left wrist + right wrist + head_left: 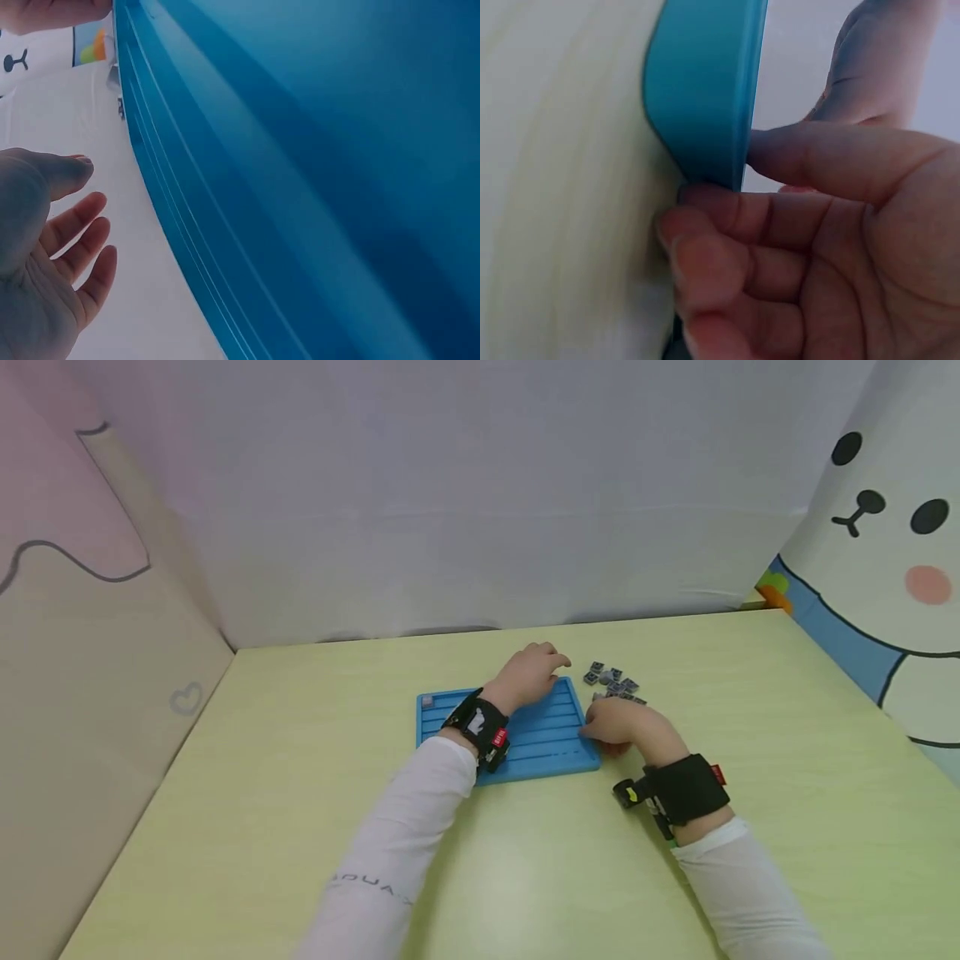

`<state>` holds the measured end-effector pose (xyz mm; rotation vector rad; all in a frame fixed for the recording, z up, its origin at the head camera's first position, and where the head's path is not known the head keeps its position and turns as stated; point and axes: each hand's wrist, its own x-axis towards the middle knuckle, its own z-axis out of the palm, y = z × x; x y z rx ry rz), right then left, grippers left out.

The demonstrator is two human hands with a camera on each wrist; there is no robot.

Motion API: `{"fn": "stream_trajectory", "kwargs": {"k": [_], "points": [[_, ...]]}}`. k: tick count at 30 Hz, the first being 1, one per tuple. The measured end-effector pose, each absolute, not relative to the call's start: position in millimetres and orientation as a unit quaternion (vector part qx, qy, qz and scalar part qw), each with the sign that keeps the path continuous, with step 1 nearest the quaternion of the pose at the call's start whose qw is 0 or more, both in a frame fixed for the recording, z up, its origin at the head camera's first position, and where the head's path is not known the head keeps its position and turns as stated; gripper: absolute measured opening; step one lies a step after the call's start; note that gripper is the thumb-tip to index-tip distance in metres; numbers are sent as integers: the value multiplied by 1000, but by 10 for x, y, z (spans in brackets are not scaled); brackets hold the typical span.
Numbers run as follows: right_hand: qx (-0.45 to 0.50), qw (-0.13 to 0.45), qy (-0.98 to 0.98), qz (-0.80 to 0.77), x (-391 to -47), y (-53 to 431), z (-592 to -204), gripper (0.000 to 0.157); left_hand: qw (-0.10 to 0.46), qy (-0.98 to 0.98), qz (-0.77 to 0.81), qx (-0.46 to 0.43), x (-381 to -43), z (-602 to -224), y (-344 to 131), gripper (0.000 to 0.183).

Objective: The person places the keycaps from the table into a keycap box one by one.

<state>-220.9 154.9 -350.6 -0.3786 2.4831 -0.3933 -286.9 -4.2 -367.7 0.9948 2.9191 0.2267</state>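
Note:
A blue ridged tray (551, 745) lies on the table, with one small light tile (427, 702) in its far left corner. My right hand (628, 727) grips the tray's right edge. In the right wrist view the thumb (802, 154) presses one face of the rim while curled fingers (712, 270) hold it from the other side. Above the tray's far part reaches my left hand (527, 675). The left wrist view shows its fingers (79, 229) loosely bent beside the tray, holding nothing.
Several small grey tiles (615, 683) lie in a loose cluster beyond my right hand, off the tray's far right corner. Behind the pale yellow table (300, 793) hangs a white cloth backdrop (480, 527). A printed panel (862, 552) stands along the right side.

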Motion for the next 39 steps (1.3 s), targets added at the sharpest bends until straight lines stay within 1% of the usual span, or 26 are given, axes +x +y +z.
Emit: {"fn": "stream_trajectory", "kwargs": {"k": [6,12,16,26,34,39], "points": [[-148,296,932,-150,-2225,1529,-3516,34,35,937,31,347,-2889,-3649,115,39],[-157,301,928,-152,-2234,1536,-3538,36,85,924,-5,374,-2922,-3718,228,49],[-158,305,926,-155,-2237,1538,-3546,37,106,921,-13,376,-2899,-3710,276,54],[-157,301,926,-164,-2233,1542,-3535,38,151,918,-37,365,-2877,-3661,381,43],[-153,296,928,-166,-2229,1540,-3522,36,145,918,-8,369,-2901,-3666,401,36],[-153,296,928,-166,-2221,1530,-3529,36,138,924,15,355,-2881,-3671,391,36]]}}
